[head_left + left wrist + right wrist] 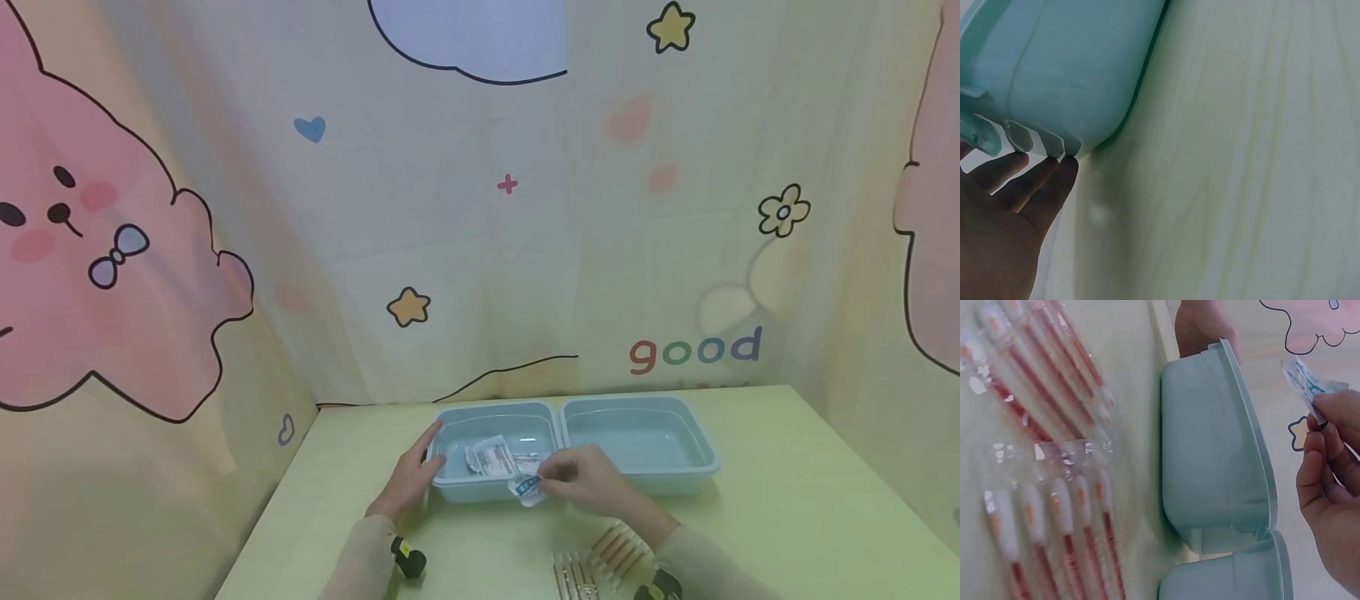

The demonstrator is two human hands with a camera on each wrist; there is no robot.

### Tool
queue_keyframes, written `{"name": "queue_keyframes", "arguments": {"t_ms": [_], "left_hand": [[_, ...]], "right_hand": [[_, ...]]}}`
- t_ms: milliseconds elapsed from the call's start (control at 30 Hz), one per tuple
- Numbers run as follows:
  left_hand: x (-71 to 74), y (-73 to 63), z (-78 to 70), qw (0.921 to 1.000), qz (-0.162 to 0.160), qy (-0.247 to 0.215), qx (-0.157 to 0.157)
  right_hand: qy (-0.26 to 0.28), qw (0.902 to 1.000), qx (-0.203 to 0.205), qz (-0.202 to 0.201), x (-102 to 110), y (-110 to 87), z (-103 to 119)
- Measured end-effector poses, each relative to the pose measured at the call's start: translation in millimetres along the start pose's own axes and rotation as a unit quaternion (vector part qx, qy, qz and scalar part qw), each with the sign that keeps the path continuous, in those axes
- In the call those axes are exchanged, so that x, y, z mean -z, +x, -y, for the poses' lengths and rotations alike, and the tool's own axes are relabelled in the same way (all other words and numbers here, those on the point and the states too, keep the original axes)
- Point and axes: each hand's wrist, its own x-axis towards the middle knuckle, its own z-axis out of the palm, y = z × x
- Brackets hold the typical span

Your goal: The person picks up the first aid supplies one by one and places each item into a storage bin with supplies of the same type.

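Packet point(528, 492) pinched in right fingers point(1312, 478); left fingers point(1050, 190) touch tray point(476, 492).

Head view: even, soft light; a faint gleam is showing inside the left tray point(480, 492). Left wrist view: dim; shadow is darkening the table point(1241, 156) beside it. Right wrist view: swab packets point(1063, 534) in front of it are glinting.

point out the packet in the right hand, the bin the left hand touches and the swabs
Packet point(528, 492): head view, middle of its visible part
Bin point(474, 492): head view, front outer wall
Swabs point(1065, 519): right wrist view, one white tip
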Motion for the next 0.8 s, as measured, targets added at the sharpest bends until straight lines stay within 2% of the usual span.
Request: {"name": "queue_keyframes", "arguments": {"t_ms": [367, 600, 800], "left_hand": [[-1.4, 1.6, 1.0, 1.0000, -0.002, 0.003, 0.002], [-1.4, 2.2, 1.5, 1.0000, -0.004, -0.002, -0.002], [-1.1, 2.6, 1.4, 1.0000, -0.007, -0.006, -0.003]], "right_hand": [[-0.033, 0.9977, -0.018, -0.056, -1.1, 12.3, -2.9], [-0.021, 0.9949, -0.039, -0.090, -2.7, 17.5, -2.7], [-0.033, 0.9919, -0.046, -0.114, -5.8, 22.1, -0.9]]}}
